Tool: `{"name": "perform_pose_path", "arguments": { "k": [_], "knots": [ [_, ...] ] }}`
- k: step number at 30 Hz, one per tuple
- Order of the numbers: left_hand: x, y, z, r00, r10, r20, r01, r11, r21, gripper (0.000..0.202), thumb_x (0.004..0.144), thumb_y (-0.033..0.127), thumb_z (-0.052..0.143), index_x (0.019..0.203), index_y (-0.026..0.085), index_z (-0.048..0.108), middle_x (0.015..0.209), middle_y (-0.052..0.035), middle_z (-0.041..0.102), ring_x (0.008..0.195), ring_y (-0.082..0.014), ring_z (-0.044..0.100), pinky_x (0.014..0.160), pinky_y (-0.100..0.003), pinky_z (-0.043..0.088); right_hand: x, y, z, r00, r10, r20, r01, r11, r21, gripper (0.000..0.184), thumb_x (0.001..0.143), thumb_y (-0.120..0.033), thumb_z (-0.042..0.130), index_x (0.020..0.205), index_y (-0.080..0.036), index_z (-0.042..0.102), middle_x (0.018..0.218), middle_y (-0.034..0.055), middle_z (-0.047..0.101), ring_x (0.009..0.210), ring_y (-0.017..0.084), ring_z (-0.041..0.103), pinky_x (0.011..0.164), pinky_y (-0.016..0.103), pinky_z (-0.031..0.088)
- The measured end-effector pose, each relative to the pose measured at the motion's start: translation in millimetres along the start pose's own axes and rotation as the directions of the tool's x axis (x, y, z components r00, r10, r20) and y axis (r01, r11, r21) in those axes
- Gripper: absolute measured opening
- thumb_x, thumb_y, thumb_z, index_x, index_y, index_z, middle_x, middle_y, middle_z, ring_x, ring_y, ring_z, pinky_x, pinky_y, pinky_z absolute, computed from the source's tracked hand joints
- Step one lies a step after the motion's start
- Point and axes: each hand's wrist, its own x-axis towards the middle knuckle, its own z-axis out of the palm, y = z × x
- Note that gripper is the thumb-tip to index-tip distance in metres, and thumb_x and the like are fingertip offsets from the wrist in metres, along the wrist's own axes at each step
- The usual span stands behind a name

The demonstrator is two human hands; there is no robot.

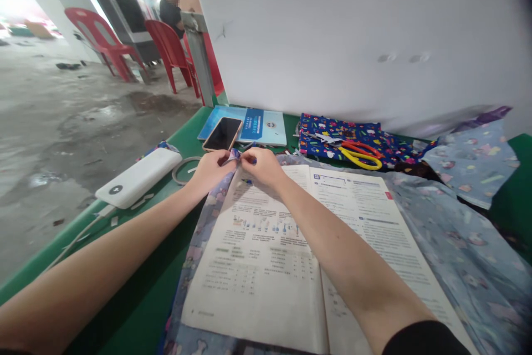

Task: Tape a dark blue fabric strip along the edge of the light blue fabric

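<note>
left hand (214, 169) and right hand (261, 168) meet fingertip to fingertip, both pinched shut on a fold of the pale blue fabric (449, 244). the pinch sits right at the top-left corner of the open book (266, 266). a small blue bit shows at the right fingertips, maybe a clip, too small to call. the book lies at 6 o'clock from the hands, flat on that fabric, which spreads out from under it across the green table (189, 136). at 12 o'clock, just beyond the left hand, a phone (222, 133) rests on a blue booklet (268, 127). at 9 o'clock there's a grey cable loop (183, 169), then a white power bank (139, 178). out at 2 o'clock, yellow and orange scissors (361, 154) lie on dark blue printed cloth (332, 130).
</note>
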Motion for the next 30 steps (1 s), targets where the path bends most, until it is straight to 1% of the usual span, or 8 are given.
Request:
{"name": "perform_pose_path", "arguments": {
  "k": [2, 6, 9, 13, 18, 23, 27, 30],
  "knots": [
    [0.4, -0.6, 0.2, 1.000, -0.004, 0.003, 0.004, 1.000, -0.012, 0.029, 0.077, 0.039, 0.057, 0.089, 0.015, 0.069, 0.073, -0.0008, 0.066, 0.067, -0.0163, 0.056, 0.061, -0.025, 0.039, 0.0, -0.2, -0.3, 1.000, 0.002, 0.005, -0.002, 1.000, 0.015, 0.016, 0.084, -0.020, 0.057, 0.087, -0.016, 0.072, 0.086, 0.0036, 0.070, 0.079, 0.014, 0.061, 0.073, 0.025, 0.043],
    [0.6, -1.8, 1.1, 0.999, -0.020, 0.025, 0.023, 0.995, -0.094, 0.033, 0.077, 0.041, 0.059, 0.094, 0.014, 0.068, 0.079, -0.0029, 0.070, 0.071, -0.0181, 0.061, 0.065, -0.026, 0.043, -0.5, 0.3, -0.6, 1.000, 0.005, 0.005, -0.005, 0.999, 0.035, 0.017, 0.086, -0.024, 0.057, 0.089, -0.017, 0.072, 0.088, 0.0039, 0.071, 0.080, 0.014, 0.062, 0.073, 0.025, 0.043],
    [0.4, -1.9, 1.3, 0.999, -0.022, 0.033, 0.025, 0.992, -0.121, 0.032, 0.077, 0.041, 0.060, 0.093, 0.015, 0.068, 0.079, -0.0035, 0.071, 0.072, -0.0187, 0.063, 0.066, -0.027, 0.044, -0.9, 1.1, -0.2, 1.000, 0.000, 0.001, 0.000, 0.999, 0.045, 0.018, 0.086, -0.025, 0.057, 0.088, -0.017, 0.073, 0.087, 0.0036, 0.071, 0.079, 0.015, 0.062, 0.072, 0.025, 0.043],
    [0.2, -1.4, 0.6, 0.999, -0.034, 0.031, 0.038, 0.994, -0.105, 0.031, 0.077, 0.040, 0.059, 0.093, 0.015, 0.069, 0.080, -0.0036, 0.071, 0.072, -0.0184, 0.063, 0.065, -0.027, 0.044, -1.3, 1.8, 0.9, 1.000, 0.001, -0.019, 0.000, 0.998, 0.064, 0.017, 0.085, -0.025, 0.058, 0.086, -0.017, 0.073, 0.084, 0.0035, 0.072, 0.077, 0.014, 0.063, 0.071, 0.025, 0.044],
    [0.2, -2.2, 0.1, 0.999, -0.015, 0.034, 0.018, 0.995, -0.096, 0.034, 0.076, 0.042, 0.061, 0.095, 0.015, 0.070, 0.083, -0.0037, 0.071, 0.073, -0.0186, 0.062, 0.066, -0.028, 0.043, -1.4, 1.5, 0.5, 1.000, 0.023, -0.014, -0.023, 0.998, 0.061, 0.016, 0.082, -0.025, 0.060, 0.085, -0.017, 0.074, 0.084, 0.0034, 0.073, 0.077, 0.015, 0.064, 0.072, 0.025, 0.044],
    [0.0, -1.6, 0.0, 1.000, -0.006, 0.030, 0.008, 0.998, -0.061, 0.031, 0.074, 0.041, 0.062, 0.091, 0.015, 0.068, 0.077, -0.0017, 0.068, 0.068, -0.0169, 0.058, 0.062, -0.026, 0.040, -1.2, 1.3, -0.1, 1.000, 0.023, -0.015, -0.021, 0.997, 0.074, 0.016, 0.082, -0.025, 0.060, 0.086, -0.017, 0.074, 0.084, 0.0035, 0.073, 0.078, 0.015, 0.064, 0.072, 0.026, 0.045],
    [-0.7, -0.3, 0.3, 1.000, -0.010, 0.002, 0.010, 1.000, -0.029, 0.029, 0.075, 0.043, 0.061, 0.083, 0.015, 0.066, 0.069, 0.0003, 0.063, 0.063, -0.0152, 0.053, 0.058, -0.025, 0.037, -0.8, 1.5, 0.6, 1.000, 0.016, -0.019, -0.015, 0.997, 0.077, 0.016, 0.081, -0.023, 0.060, 0.086, -0.016, 0.073, 0.083, 0.0031, 0.072, 0.077, 0.015, 0.064, 0.072, 0.025, 0.044],
    [-1.6, 0.9, -0.2, 1.000, -0.028, -0.011, 0.028, 1.000, -0.011, 0.031, 0.075, 0.043, 0.062, 0.084, 0.014, 0.069, 0.069, -0.0001, 0.064, 0.064, -0.0154, 0.054, 0.059, -0.026, 0.037, -0.2, 1.4, 0.5, 1.000, 0.012, -0.004, -0.011, 0.999, 0.053, 0.016, 0.082, -0.022, 0.059, 0.086, -0.016, 0.073, 0.084, 0.0032, 0.071, 0.077, 0.015, 0.063, 0.072, 0.025, 0.044]
  ]
}}
